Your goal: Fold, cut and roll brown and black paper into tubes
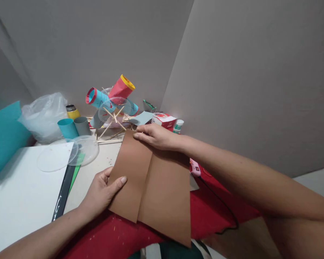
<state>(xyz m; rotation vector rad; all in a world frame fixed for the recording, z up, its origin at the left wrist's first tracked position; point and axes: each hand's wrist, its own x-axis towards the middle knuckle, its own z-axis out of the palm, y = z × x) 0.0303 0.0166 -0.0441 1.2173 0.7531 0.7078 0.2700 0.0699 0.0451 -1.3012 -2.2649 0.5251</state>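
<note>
A brown sheet of paper [166,187], folded over along its left part, is held up in front of me above a red cloth. My left hand [101,189] grips its left edge, thumb on top and fingers behind. At the top edge my right hand [158,136] pinches the folded part between thumb and fingers. The folded flap lies over the rest of the sheet, its edge running down the middle. Behind the paper stands a craft model [115,111] of wooden sticks, clear plastic discs and coloured paper tubes.
Left lie white sheets [24,194], clear plastic lids [88,149] and a teal sheet [5,136]. Behind are a plastic bag [47,117], teal [67,128] and grey [82,126] tubes and a yellow jar [73,113]. A pink device [195,168] with a black cord [224,205] sits right.
</note>
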